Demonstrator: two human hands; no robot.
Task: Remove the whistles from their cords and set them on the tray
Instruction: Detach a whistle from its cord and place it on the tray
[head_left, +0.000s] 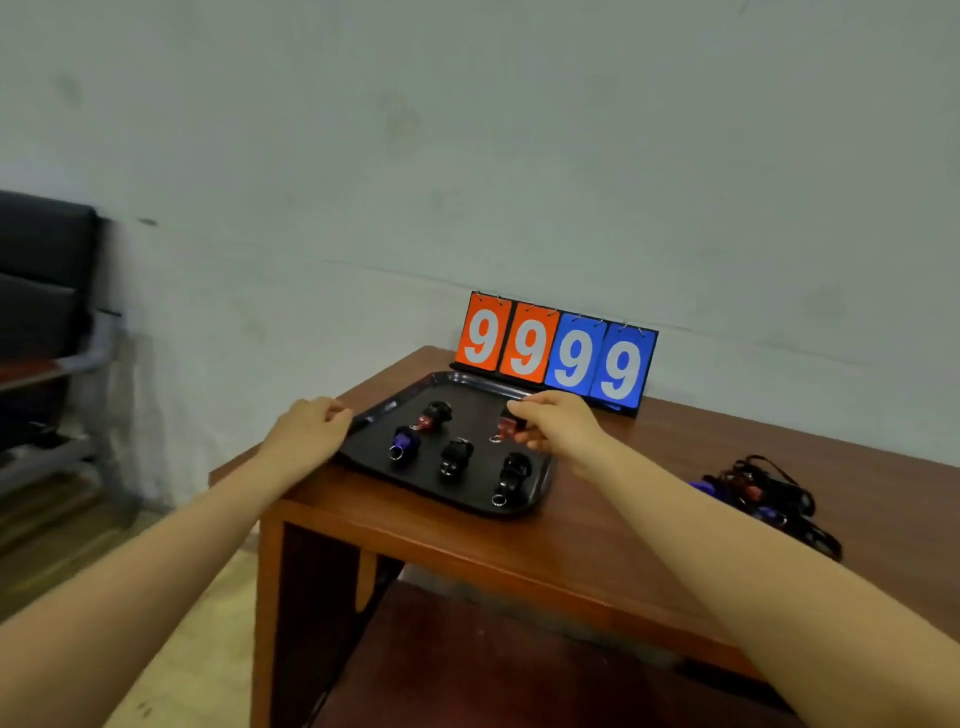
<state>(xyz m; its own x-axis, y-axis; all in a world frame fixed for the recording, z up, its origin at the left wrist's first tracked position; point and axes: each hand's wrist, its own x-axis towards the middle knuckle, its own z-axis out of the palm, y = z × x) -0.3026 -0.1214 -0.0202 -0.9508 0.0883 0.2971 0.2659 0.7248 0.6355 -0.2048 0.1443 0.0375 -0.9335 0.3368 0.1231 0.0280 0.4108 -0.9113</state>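
black glossy plastic tray (524, 506) mid-frame | right hand (558, 423) pinching red whistle (508, 427), metal ring | left hand (311, 423) fingers curled on tray edge

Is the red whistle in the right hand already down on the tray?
Cannot tell. The right hand pinches the red whistle over the tray, but its fingers hide any contact.

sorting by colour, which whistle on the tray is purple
The purple whistle at the tray's near-left, nearest the left hand; the others are black or red.
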